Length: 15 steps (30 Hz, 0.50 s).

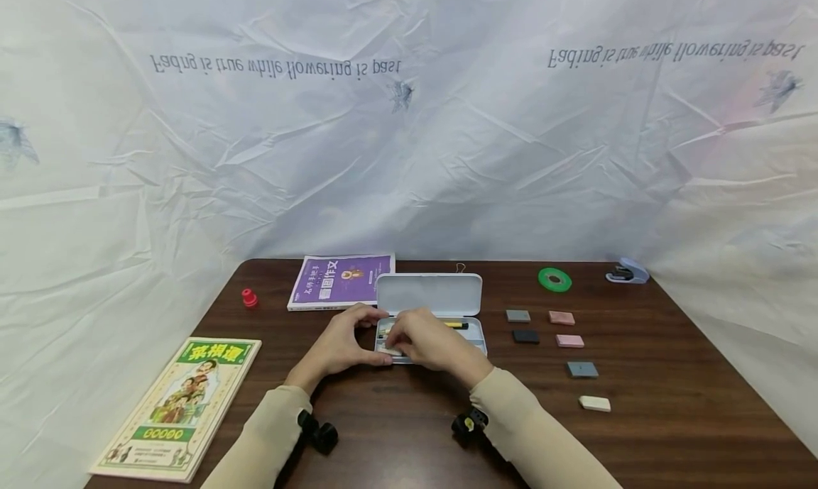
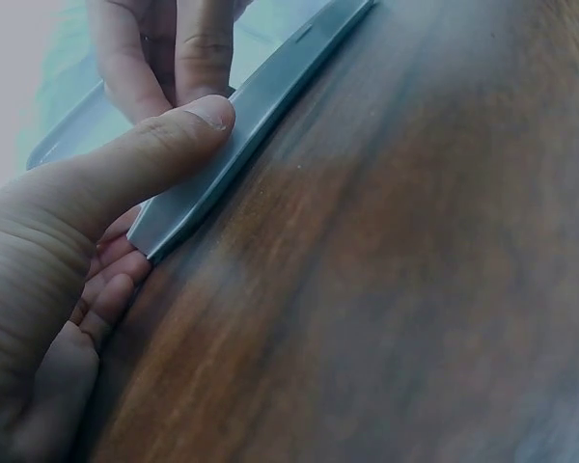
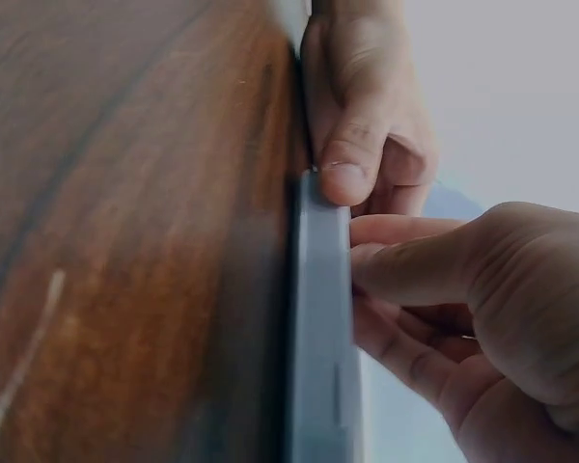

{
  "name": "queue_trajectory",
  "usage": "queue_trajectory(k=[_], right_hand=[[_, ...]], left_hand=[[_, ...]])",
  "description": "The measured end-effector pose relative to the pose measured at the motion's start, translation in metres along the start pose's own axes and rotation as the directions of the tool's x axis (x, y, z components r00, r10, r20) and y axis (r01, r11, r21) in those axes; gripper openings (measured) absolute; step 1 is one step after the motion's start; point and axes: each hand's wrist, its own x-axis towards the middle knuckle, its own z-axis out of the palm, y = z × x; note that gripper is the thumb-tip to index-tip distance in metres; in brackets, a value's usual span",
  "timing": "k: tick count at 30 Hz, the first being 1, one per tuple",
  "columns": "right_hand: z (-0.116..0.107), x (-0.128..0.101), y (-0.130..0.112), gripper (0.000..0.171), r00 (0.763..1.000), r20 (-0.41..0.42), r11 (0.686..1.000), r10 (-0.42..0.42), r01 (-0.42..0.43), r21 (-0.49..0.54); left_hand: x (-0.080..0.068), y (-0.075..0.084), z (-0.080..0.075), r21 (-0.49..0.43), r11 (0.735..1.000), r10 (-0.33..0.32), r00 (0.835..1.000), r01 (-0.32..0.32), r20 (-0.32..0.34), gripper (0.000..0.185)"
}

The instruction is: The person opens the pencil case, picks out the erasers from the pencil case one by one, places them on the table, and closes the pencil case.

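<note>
Item: open pencil case (image 1: 434,333), grey-blue tray with its white lid (image 1: 428,294) raised behind it, set on the wooden table (image 1: 671,418) directly before the person, long axis running left to right across the body. The left end of the tray is held by the left hand (image 1: 339,347): the thumb (image 2: 145,164) is pressed along the near wall at the corner, fingers curled round the end. The right hand (image 1: 428,343) is laid over the left compartment, fingers curled down into the tray beside a pale eraser-like piece (image 1: 388,350); whether that piece is pinched cannot be told. Both hands are at the case's left end, the rest of it extending to the right of the grip. Further right of the grip: six small erasers (image 1: 562,318) in grey, pink and cream, a green tape roll (image 1: 554,279), a stapler (image 1: 626,272). Left of the grip: a purple book (image 1: 339,282), a red stamp (image 1: 249,298), a green-covered book (image 1: 182,407).
</note>
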Motion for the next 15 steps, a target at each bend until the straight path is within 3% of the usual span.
queue_trajectory(k=[15], right_hand=[[-0.0055, -0.0028, -0.0016, 0.025, 0.999, 0.051, 1.0, 0.007, -0.007, 0.015]], left_hand=[[0.0008, 0.0003, 0.0013, 0.008, 1.0, 0.008, 1.0, -0.008, -0.001, 0.08]])
